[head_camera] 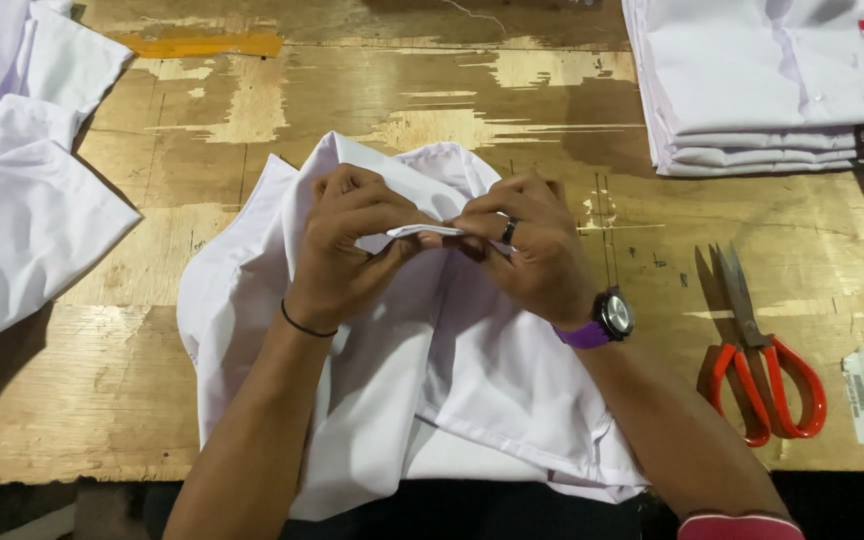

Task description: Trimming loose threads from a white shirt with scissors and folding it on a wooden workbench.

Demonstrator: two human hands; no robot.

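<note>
Head view: a white shirt (422, 400) lies at the centre of the worn wooden table (102, 400). The left hand (347, 245) and right hand (527, 245) meet above it, fingers curled and closed, both pinching one small folded piece of the shirt's cloth between them. Orange-handled scissors (760, 370) lie at 3 o'clock from the hands. A stack of folded white shirts (762, 90) sits at 1 o'clock, loose white cloth (22, 200) at 9 o'clock.
</note>
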